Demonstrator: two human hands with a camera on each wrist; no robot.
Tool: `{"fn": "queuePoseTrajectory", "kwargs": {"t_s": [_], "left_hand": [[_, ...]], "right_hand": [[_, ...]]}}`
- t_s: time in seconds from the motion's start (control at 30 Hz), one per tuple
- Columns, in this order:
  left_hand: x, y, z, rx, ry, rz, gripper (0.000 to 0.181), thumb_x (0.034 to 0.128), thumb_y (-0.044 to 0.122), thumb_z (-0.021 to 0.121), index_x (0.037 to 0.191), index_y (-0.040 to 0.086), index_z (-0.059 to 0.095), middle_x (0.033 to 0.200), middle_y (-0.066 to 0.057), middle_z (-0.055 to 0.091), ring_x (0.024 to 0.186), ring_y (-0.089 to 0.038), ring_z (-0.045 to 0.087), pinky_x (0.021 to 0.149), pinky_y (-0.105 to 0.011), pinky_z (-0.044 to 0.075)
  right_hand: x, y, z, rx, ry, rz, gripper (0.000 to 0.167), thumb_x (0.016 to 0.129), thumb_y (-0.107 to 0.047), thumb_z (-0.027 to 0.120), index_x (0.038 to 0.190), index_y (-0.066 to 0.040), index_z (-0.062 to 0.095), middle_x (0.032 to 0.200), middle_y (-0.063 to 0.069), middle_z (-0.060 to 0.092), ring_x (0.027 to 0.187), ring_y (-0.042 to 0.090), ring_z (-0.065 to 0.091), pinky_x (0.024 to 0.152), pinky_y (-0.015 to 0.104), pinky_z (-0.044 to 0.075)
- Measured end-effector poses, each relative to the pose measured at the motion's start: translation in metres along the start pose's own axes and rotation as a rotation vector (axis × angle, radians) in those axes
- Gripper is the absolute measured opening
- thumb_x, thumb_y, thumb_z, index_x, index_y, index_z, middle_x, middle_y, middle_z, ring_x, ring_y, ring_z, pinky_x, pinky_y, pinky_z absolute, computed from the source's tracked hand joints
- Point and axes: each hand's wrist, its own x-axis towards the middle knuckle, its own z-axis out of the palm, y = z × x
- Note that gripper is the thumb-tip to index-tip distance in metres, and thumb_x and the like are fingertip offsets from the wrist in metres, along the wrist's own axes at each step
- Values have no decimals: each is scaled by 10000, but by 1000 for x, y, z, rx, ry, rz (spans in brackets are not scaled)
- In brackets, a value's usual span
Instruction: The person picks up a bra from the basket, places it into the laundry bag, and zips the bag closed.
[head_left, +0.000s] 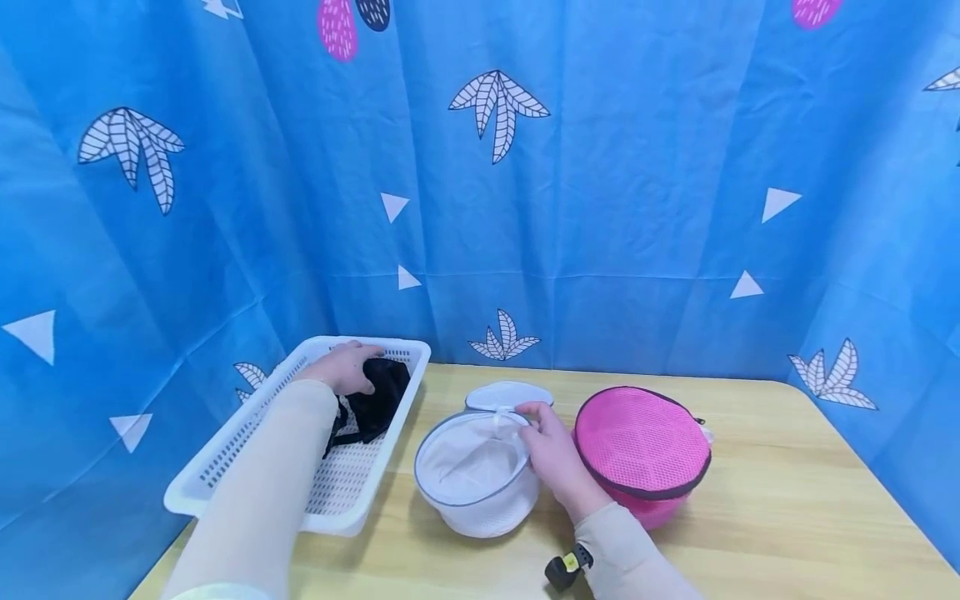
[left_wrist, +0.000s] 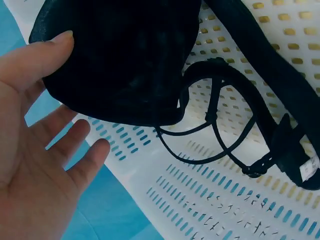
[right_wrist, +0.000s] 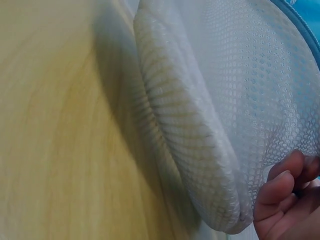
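Straps of black bra, lying in white basket, could catch in its holes if tugged; left hand pinches bra's edge, right hand grips white mesh bag near its rim.

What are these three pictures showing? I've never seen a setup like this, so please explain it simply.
There's no robot here: each grip is a person's bare hand, the left hand and the right hand. The wide picture comes from a camera worn on the head; the two close-ups come from cameras on the wrists. On the wood-patterned table stand a white basket, an open white mesh bag and a lidded pink mesh bag. The left hand pinches a black garment in the basket; the right holds the white bag near its rim.
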Motion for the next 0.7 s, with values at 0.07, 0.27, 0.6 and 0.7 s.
{"fn": "queuePoseTrajectory", "kwargs": {"t_s": [0.07, 0.27, 0.6, 0.7], "left_hand": [[0, 0, 3, 16, 8, -5, 723, 883, 175, 773, 1529, 162, 449, 1568, -213, 323, 1385, -441, 325, 1054, -653, 355], [4, -4, 15, 49, 20, 59, 503, 797, 150, 850, 1234, 92, 607, 1224, -157, 608, 1083, -338, 550, 928, -542, 468], [-7, -8, 29, 40, -31, 17, 1035, 532, 239, 1016, 1432, 95, 527, 1379, -181, 529, 1227, -355, 472, 1071, -585, 359], [-7, -10, 33, 93, -59, -3, 865, 523, 221, 1012, 1266, 54, 602, 1194, -169, 607, 1078, -336, 539, 981, -549, 444]], "right_hand": [[-1, 1, 1, 2, -3, -9, 352, 986, -130, 502, 1337, -117, 531, 894, 117, 552, 573, 168, 445, 525, 282, 418], [-1, 4, 1, -1, -15, -24, 325, 1001, -163, 512, 1324, -143, 543, 948, 120, 579, 602, 173, 453, 555, 294, 436], [0, 5, -2, -25, -29, -52, 297, 1019, -175, 512, 1311, -155, 560, 1033, 124, 601, 606, 174, 455, 585, 307, 448], [0, 5, -4, -36, -26, -54, 296, 1016, -174, 510, 1307, -155, 564, 1096, 133, 608, 621, 179, 468, 589, 312, 454]]}}
